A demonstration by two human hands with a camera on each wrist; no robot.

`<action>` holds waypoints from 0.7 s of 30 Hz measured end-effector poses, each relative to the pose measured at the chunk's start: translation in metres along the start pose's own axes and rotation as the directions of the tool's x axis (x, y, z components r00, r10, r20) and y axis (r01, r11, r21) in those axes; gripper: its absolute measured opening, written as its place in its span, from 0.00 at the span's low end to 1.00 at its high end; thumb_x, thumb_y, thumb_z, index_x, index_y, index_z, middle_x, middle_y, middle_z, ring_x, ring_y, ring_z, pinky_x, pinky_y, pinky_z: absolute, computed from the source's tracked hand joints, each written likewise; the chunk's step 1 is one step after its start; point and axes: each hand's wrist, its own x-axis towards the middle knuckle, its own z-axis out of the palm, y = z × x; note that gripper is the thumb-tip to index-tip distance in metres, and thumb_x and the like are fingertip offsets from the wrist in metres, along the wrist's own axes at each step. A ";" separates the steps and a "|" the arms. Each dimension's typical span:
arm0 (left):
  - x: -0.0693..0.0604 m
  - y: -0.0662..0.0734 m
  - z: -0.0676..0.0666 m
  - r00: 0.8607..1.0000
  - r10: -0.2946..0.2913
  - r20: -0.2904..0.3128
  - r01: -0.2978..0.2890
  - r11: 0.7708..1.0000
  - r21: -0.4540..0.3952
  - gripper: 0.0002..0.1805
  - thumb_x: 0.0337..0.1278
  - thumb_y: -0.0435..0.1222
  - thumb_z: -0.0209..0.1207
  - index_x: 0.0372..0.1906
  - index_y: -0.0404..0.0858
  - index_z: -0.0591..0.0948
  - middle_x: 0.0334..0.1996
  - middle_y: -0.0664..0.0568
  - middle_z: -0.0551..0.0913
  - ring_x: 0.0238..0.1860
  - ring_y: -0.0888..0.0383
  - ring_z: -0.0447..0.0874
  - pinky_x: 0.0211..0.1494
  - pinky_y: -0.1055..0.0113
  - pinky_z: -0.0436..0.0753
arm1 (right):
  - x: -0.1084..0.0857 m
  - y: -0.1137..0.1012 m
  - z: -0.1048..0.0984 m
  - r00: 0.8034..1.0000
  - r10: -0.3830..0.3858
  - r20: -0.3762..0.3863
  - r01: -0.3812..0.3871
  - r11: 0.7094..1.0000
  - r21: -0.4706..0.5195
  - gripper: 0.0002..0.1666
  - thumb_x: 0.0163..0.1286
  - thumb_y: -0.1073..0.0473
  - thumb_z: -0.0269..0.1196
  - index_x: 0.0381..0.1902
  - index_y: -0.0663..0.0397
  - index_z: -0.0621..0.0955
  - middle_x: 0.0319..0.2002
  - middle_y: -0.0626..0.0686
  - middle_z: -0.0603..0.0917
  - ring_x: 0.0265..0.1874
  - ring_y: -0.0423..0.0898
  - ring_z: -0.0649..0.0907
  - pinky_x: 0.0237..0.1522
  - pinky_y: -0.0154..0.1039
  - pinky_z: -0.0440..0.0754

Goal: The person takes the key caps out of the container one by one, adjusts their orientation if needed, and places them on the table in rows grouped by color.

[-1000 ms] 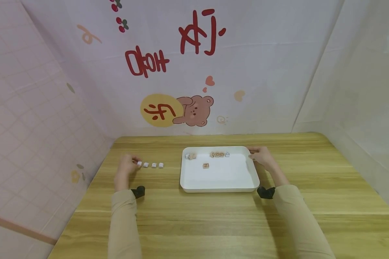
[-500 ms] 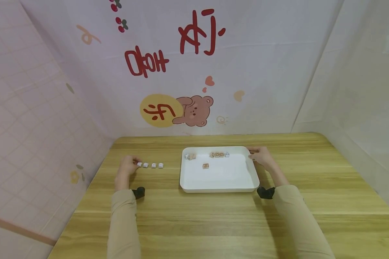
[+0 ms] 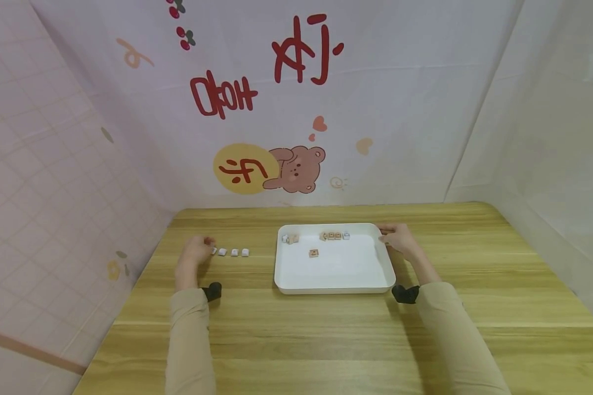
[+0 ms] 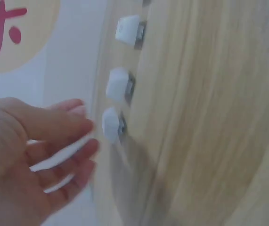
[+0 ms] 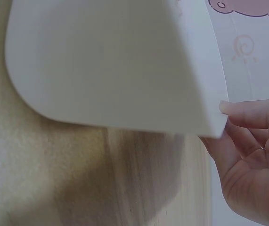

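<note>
My left hand [image 3: 194, 255] hovers beside the leftmost white keycap [image 4: 110, 125]. In the left wrist view its fingers are loosely bent and apart from that keycap, holding nothing. Further white keycaps [image 3: 234, 252] continue the row to the right on the table. At the far right corner of a white tray [image 3: 336, 272], my right hand [image 3: 400, 240] pinches the rim between thumb and fingers, as the right wrist view shows. Inside the tray, a tan keycap [image 3: 313, 253] lies by itself, while several tan and white ones sit along the far side.
A wooden table [image 3: 296, 340] carries the tray and the row. Behind it hangs a white printed cloth [image 3: 400, 99] with a bear and red characters, and more cloth borders both sides.
My left fingers have come off the leftmost keycap, which stays on the table at the row's end. The right hand and the tray have kept their places.
</note>
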 end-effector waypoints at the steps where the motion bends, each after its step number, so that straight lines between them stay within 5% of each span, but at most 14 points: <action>1: 0.001 0.003 0.001 1.000 0.014 -0.023 -0.014 1.000 0.008 0.19 0.63 0.28 0.48 0.58 0.26 0.73 0.56 0.30 0.75 0.58 0.36 0.73 0.61 0.46 0.73 | 0.000 0.000 0.000 1.000 -0.001 0.000 0.001 1.000 0.000 0.29 0.72 0.68 0.48 0.69 0.68 0.60 0.68 0.70 0.63 0.64 0.65 0.70 0.57 0.52 0.78; 4: 0.004 0.015 0.008 0.987 0.092 -0.131 -0.088 0.995 0.037 0.17 0.65 0.30 0.48 0.55 0.26 0.75 0.53 0.31 0.78 0.54 0.37 0.76 0.57 0.48 0.76 | 0.000 0.000 0.000 1.000 -0.002 0.001 0.002 1.000 0.000 0.29 0.72 0.68 0.48 0.69 0.68 0.60 0.68 0.70 0.63 0.64 0.65 0.70 0.57 0.52 0.78; 7: 0.008 0.029 0.020 0.956 0.171 -0.236 -0.170 0.985 0.026 0.15 0.64 0.29 0.50 0.51 0.26 0.78 0.48 0.32 0.81 0.51 0.39 0.79 0.54 0.49 0.78 | 0.000 0.000 0.000 1.000 0.003 0.002 -0.003 1.000 0.005 0.29 0.72 0.68 0.49 0.69 0.67 0.61 0.68 0.70 0.63 0.64 0.65 0.70 0.57 0.52 0.78; 10: 0.012 0.045 0.033 0.936 0.224 -0.271 -0.244 0.969 -0.043 0.14 0.64 0.28 0.52 0.51 0.27 0.78 0.46 0.34 0.82 0.50 0.41 0.80 0.54 0.51 0.79 | -0.001 -0.001 0.000 1.000 0.002 0.002 -0.002 1.000 0.005 0.29 0.72 0.68 0.49 0.69 0.67 0.61 0.68 0.70 0.63 0.63 0.65 0.71 0.57 0.52 0.78; 14: 0.019 0.068 0.046 0.922 0.300 -0.244 -0.331 0.938 -0.099 0.13 0.62 0.28 0.54 0.50 0.27 0.79 0.45 0.35 0.83 0.49 0.43 0.81 0.52 0.52 0.81 | -0.001 0.000 0.000 1.000 -0.010 0.002 0.010 1.000 0.002 0.29 0.72 0.68 0.49 0.69 0.68 0.61 0.68 0.70 0.64 0.63 0.65 0.71 0.57 0.52 0.78; 21: 0.032 0.107 0.060 0.940 0.338 -0.038 -0.340 0.935 -0.100 0.14 0.63 0.30 0.55 0.51 0.29 0.80 0.47 0.38 0.83 0.52 0.45 0.80 0.57 0.54 0.79 | -0.001 0.001 0.000 1.000 -0.019 0.004 0.019 1.000 0.005 0.29 0.72 0.68 0.50 0.69 0.67 0.61 0.67 0.71 0.64 0.63 0.65 0.70 0.58 0.53 0.77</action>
